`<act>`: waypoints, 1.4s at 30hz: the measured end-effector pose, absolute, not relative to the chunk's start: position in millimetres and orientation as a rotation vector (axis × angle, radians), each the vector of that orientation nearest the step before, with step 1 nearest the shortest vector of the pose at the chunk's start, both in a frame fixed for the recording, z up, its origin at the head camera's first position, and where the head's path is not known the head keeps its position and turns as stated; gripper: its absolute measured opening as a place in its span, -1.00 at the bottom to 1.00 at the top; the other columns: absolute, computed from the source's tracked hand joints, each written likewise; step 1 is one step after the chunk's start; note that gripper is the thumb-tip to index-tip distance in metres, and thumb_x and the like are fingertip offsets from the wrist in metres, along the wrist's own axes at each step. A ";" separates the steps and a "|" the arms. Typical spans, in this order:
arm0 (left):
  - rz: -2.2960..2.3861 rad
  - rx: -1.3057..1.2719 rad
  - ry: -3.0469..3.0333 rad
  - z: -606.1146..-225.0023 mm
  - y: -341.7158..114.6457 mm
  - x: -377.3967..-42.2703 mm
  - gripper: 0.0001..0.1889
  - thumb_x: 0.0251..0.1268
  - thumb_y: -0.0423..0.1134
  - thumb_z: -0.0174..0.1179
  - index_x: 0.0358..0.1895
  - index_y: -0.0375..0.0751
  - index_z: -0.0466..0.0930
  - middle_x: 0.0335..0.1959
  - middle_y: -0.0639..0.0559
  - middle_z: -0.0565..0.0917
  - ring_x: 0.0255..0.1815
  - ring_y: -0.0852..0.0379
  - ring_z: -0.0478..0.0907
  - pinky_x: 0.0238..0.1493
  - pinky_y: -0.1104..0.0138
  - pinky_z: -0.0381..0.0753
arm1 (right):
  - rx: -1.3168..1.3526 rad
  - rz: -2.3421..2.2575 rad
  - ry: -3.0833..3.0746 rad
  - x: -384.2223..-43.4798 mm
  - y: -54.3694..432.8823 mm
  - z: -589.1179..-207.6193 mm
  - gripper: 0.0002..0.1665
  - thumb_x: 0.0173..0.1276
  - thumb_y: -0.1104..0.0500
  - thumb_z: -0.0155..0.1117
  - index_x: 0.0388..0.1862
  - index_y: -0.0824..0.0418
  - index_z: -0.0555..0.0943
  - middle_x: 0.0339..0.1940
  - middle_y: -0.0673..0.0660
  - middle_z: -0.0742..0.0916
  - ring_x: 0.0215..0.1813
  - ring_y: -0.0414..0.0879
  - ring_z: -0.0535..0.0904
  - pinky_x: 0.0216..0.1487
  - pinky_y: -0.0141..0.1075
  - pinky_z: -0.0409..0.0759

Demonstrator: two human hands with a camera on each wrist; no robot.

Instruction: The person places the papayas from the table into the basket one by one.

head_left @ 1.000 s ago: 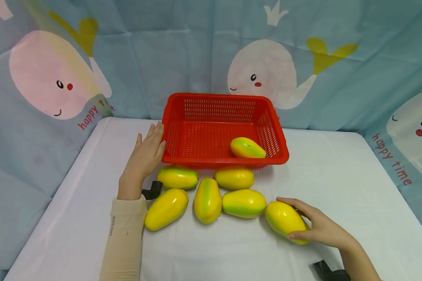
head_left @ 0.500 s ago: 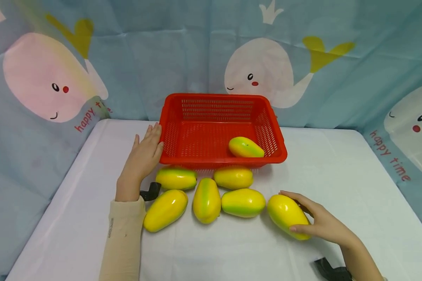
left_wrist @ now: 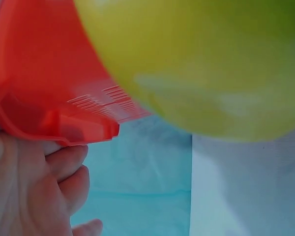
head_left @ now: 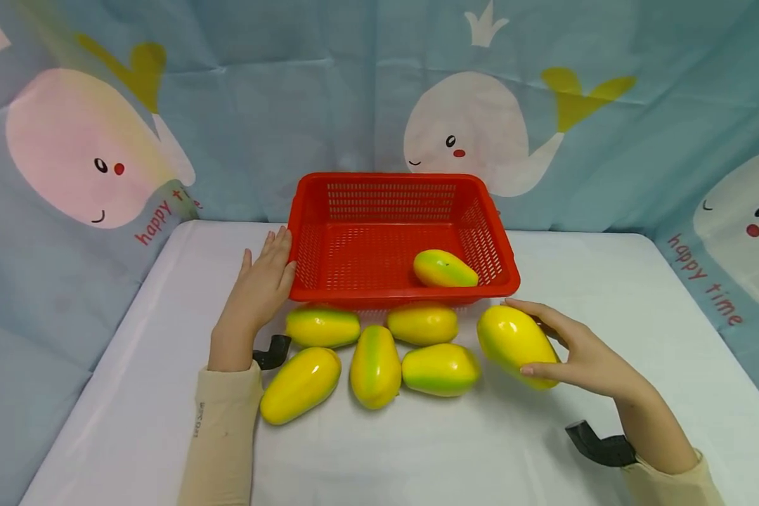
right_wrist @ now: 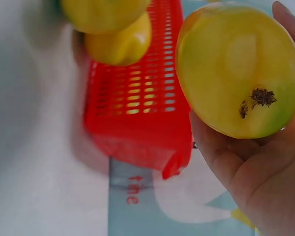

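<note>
In the head view my right hand point(head_left: 585, 355) grips a yellow-green papaya point(head_left: 515, 344) between thumb and fingers, raised above the table to the right of the other papayas. The right wrist view shows the dark stem scar on the end of this held papaya point(right_wrist: 241, 73). My left hand point(head_left: 256, 292) rests with straight fingers against the left side of a red plastic basket point(head_left: 405, 294). One papaya point(head_left: 444, 268) lies inside the basket, at its front right. A large papaya point(left_wrist: 201, 64) fills much of the left wrist view, close to the camera.
Several papayas lie on the white table in front of the basket, among them an upright-pointing one point(head_left: 375, 367) and a sideways one point(head_left: 440, 369). Behind stands a blue curtain point(head_left: 329, 112) with whale prints. Each wrist carries a black camera mount point(head_left: 601, 444).
My right hand has lifted the papaya off the table and moved it forward, nearer the basket's front right corner. The left hand has stayed at the basket's side.
</note>
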State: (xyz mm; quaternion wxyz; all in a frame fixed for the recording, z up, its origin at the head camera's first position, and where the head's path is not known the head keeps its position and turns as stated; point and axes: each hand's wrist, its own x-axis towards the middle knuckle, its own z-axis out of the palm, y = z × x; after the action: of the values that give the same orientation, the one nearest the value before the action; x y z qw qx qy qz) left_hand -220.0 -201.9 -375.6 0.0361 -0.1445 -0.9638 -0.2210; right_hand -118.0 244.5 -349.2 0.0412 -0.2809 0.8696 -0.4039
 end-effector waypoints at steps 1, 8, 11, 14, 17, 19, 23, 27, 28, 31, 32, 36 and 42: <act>-0.681 -0.441 -2.954 -376.4 -201.3 -220.0 -0.40 0.51 -0.15 -0.28 0.50 -0.29 -0.17 0.52 -0.14 -0.09 0.51 -0.08 -0.22 0.36 -0.20 -0.31 | -0.883 -1.240 2.662 -121.0 243.4 -346.6 -0.09 0.06 0.37 0.43 0.40 0.12 0.27 0.28 -0.06 0.47 0.11 -0.25 0.40 0.12 -0.53 0.33; -0.697 -0.439 -2.935 -378.4 -201.2 -219.3 -0.40 0.51 -0.16 -0.26 0.49 -0.31 -0.15 0.51 -0.15 -0.06 0.51 -0.10 -0.19 0.36 -0.21 -0.28 | -0.945 -1.286 2.624 -144.1 231.7 -334.4 -0.09 0.08 0.41 0.39 0.42 0.16 0.25 0.29 -0.05 0.45 0.12 -0.20 0.40 0.15 -0.52 0.33; -0.710 -0.440 -2.942 -378.5 -201.1 -219.8 -0.40 0.52 -0.16 -0.27 0.49 -0.30 -0.16 0.51 -0.14 -0.07 0.51 -0.09 -0.20 0.37 -0.19 -0.30 | -0.958 -1.299 2.602 -153.6 224.0 -328.9 -0.09 0.09 0.41 0.38 0.42 0.14 0.24 0.30 -0.02 0.44 0.15 -0.18 0.40 0.17 -0.50 0.32; -0.722 -0.433 -2.947 -378.6 -201.1 -220.2 -0.40 0.51 -0.15 -0.27 0.49 -0.29 -0.17 0.51 -0.13 -0.08 0.51 -0.08 -0.21 0.37 -0.18 -0.32 | -0.950 -1.308 2.578 -162.6 214.6 -323.7 -0.10 0.11 0.38 0.38 0.42 0.09 0.24 0.29 -0.02 0.45 0.16 -0.16 0.41 0.18 -0.45 0.34; -0.718 -0.427 -2.952 -378.4 -201.2 -220.0 -0.40 0.51 -0.15 -0.28 0.50 -0.29 -0.18 0.51 -0.12 -0.08 0.51 -0.08 -0.21 0.37 -0.18 -0.31 | -0.949 -1.311 2.565 -171.0 206.1 -320.4 -0.11 0.13 0.35 0.38 0.43 0.05 0.25 0.23 -0.01 0.49 0.11 -0.14 0.43 0.10 -0.39 0.41; -0.718 -0.428 -2.955 -378.3 -201.0 -220.1 -0.40 0.52 -0.15 -0.28 0.50 -0.28 -0.18 0.52 -0.12 -0.09 0.52 -0.07 -0.22 0.37 -0.18 -0.32 | -0.965 -1.311 2.567 -175.3 201.8 -318.7 -0.11 0.13 0.34 0.38 0.43 0.06 0.25 0.19 0.00 0.51 0.05 -0.13 0.44 0.02 -0.36 0.44; -0.714 -0.431 -2.959 -377.8 -199.7 -220.6 -0.40 0.52 -0.14 -0.29 0.50 -0.27 -0.19 0.52 -0.11 -0.09 0.52 -0.06 -0.22 0.37 -0.18 -0.31 | -0.992 -1.315 2.562 -181.4 196.0 -316.3 -0.11 0.13 0.35 0.38 0.43 0.09 0.25 0.20 0.03 0.50 0.06 -0.13 0.44 0.04 -0.39 0.46; -0.705 -0.429 -2.961 -376.4 -199.3 -221.1 -0.40 0.52 -0.14 -0.29 0.50 -0.28 -0.19 0.52 -0.11 -0.09 0.52 -0.06 -0.23 0.37 -0.18 -0.31 | -0.977 -1.320 2.538 -185.5 190.9 -313.4 -0.12 0.14 0.33 0.38 0.43 0.08 0.25 0.28 0.02 0.46 0.17 -0.14 0.41 0.15 -0.40 0.42; -0.699 -0.430 -2.961 -375.9 -199.5 -221.2 -0.40 0.52 -0.14 -0.29 0.50 -0.28 -0.19 0.52 -0.11 -0.10 0.52 -0.06 -0.23 0.37 -0.18 -0.30 | -0.972 -1.317 2.540 -186.6 189.6 -312.7 -0.12 0.14 0.32 0.39 0.43 0.07 0.25 0.28 0.01 0.46 0.17 -0.13 0.41 0.15 -0.39 0.42; -0.694 -0.432 -2.954 -374.7 -200.2 -221.8 -0.40 0.52 -0.14 -0.29 0.50 -0.28 -0.18 0.52 -0.11 -0.10 0.52 -0.05 -0.24 0.37 -0.18 -0.31 | -0.967 -1.320 2.533 -190.9 184.8 -310.2 -0.13 0.15 0.31 0.38 0.42 0.07 0.25 0.28 0.02 0.46 0.16 -0.09 0.41 0.12 -0.35 0.45; -0.691 -0.432 -2.952 -374.2 -200.5 -221.8 -0.40 0.52 -0.14 -0.29 0.50 -0.28 -0.18 0.52 -0.10 -0.10 0.52 -0.05 -0.23 0.37 -0.19 -0.30 | -0.966 -1.319 2.534 -192.8 183.2 -309.8 -0.13 0.15 0.30 0.38 0.43 0.07 0.25 0.28 0.02 0.45 0.15 -0.08 0.41 0.12 -0.33 0.46; -0.690 -0.420 -2.954 -374.7 -201.6 -221.6 -0.40 0.51 -0.14 -0.28 0.50 -0.28 -0.17 0.52 -0.10 -0.09 0.52 -0.06 -0.22 0.37 -0.19 -0.28 | -0.940 -1.310 2.527 -200.3 176.1 -309.5 -0.14 0.17 0.26 0.38 0.43 0.02 0.24 0.26 0.00 0.46 0.13 -0.07 0.41 0.12 -0.22 0.47; -0.694 -0.423 -2.950 -376.8 -201.6 -220.9 -0.41 0.52 -0.15 -0.29 0.49 -0.30 -0.15 0.51 -0.12 -0.08 0.51 -0.07 -0.21 0.37 -0.19 -0.28 | -0.879 -1.342 2.528 -209.5 165.8 -311.7 -0.13 0.16 0.19 0.41 0.42 -0.05 0.25 0.25 -0.01 0.46 0.13 -0.06 0.41 0.12 -0.03 0.44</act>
State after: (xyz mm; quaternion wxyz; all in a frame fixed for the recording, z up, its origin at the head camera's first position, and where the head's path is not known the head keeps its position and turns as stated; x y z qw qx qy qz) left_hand -220.9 -201.6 -376.8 0.0409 -0.1380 -0.9632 -0.2268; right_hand -209.5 165.8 -311.7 0.0738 -0.2928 0.8420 -0.4471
